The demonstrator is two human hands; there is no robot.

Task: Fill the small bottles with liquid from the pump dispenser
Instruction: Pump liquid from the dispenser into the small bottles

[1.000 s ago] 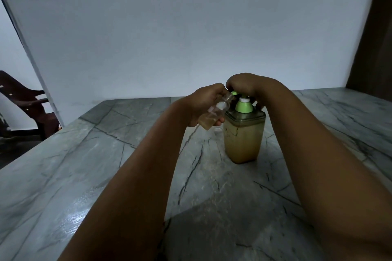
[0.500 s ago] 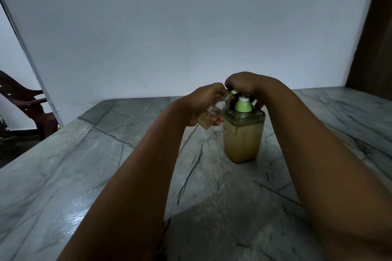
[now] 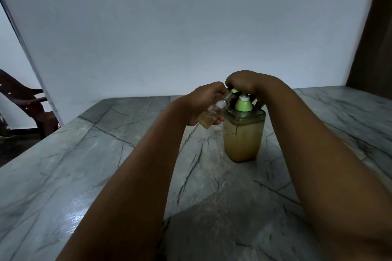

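A square clear pump dispenser point(image 3: 242, 140) with yellowish-brown liquid and a green pump collar stands on the grey marble table point(image 3: 106, 165). My right hand point(image 3: 244, 82) lies over the green pump head, fingers curled round it and hiding most of it. My left hand point(image 3: 205, 101) grips a small clear bottle point(image 3: 214, 113), tilted with its mouth up against the green spout. The small bottle holds some yellowish liquid in its lower part.
A small white object point(image 3: 217, 129), perhaps a cap, lies on the table just left of the dispenser. A dark wooden chair point(image 3: 23, 99) stands beyond the table's left edge. A pale wall runs behind the table.
Both hands, the small bottle and the dispenser keep almost the same pose; the right hand has sunk very slightly on the pump head.
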